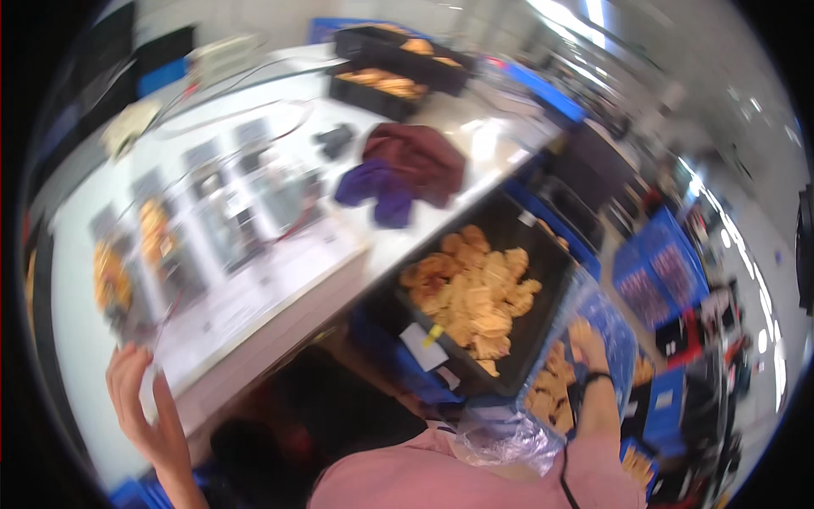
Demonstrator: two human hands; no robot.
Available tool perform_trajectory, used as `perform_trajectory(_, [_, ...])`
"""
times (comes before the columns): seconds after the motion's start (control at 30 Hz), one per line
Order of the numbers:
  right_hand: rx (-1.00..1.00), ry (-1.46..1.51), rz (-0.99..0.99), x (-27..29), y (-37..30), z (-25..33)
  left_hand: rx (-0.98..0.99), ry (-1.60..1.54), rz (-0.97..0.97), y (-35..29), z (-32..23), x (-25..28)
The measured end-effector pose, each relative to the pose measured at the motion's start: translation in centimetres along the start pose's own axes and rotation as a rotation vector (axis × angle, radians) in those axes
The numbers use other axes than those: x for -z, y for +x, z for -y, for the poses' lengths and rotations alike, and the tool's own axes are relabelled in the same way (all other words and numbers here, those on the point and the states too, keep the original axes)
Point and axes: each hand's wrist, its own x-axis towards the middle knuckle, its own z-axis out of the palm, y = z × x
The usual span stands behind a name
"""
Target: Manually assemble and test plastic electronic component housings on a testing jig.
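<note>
Off the desk's front edge, toward its right end, loose tan pieces point(549, 397) lie in a blue bin point(626, 329) lined with clear plastic. The right hand point(587, 341) reaches down into this bin, beside the pieces; it is blurred, and I cannot tell how far its fingers are closed or whether they have hold of one. A black band point(596, 376) circles its wrist. Between bin and desk point(72, 288), a black tray point(543, 254) carries a heap of similar pieces. The left hand point(140, 407) is at the desk's front edge, near the left end, thumb and fingers apart, with nothing visible in its grasp. Just beyond it begins a row of four fixtures point(231, 225); the two leftmost bear yellowish-tan pieces. Nearer the right end lie a brown cloth point(420, 157) and a purple cloth point(377, 191); behind them, at the back edge, stand filled black boxes point(365, 100).
</note>
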Motion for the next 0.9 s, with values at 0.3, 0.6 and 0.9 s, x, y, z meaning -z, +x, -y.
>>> perform_trajectory(0.3, [-0.723,0.758,0.1,9.9,7.5,2.7,0.134,0.019,-0.159,-2.6,2.9,-1.5])
perform_trajectory(0.6, [0.607,1.287,-0.397,49.1,33.0,32.3,0.289,-0.19,-0.234,-4.7,4.8,-4.0])
perform_trajectory(0.9, [0.799,1.407,-0.503,51.3,36.3,41.6,0.298,-0.2,-0.267,-5.3,5.3,-4.7])
